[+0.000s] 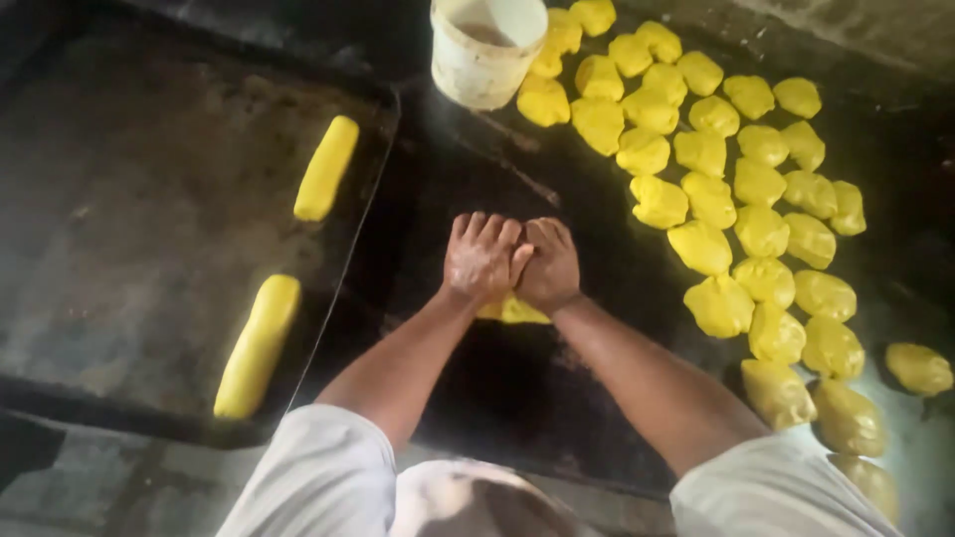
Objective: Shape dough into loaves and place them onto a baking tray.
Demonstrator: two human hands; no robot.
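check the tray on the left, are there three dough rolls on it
No, the dark tray holds only two yellow dough rolls, one near its top and one lower down.

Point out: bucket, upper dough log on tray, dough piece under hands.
white bucket (476, 70), head view, outer wall
upper dough log (326, 167), head view, middle
dough piece (517, 312), head view, edge showing below hands

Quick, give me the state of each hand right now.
Left hand: open, palm down, pressing on the yellow dough piece.
Right hand: open, palm down, pressing on the same dough piece beside the left.
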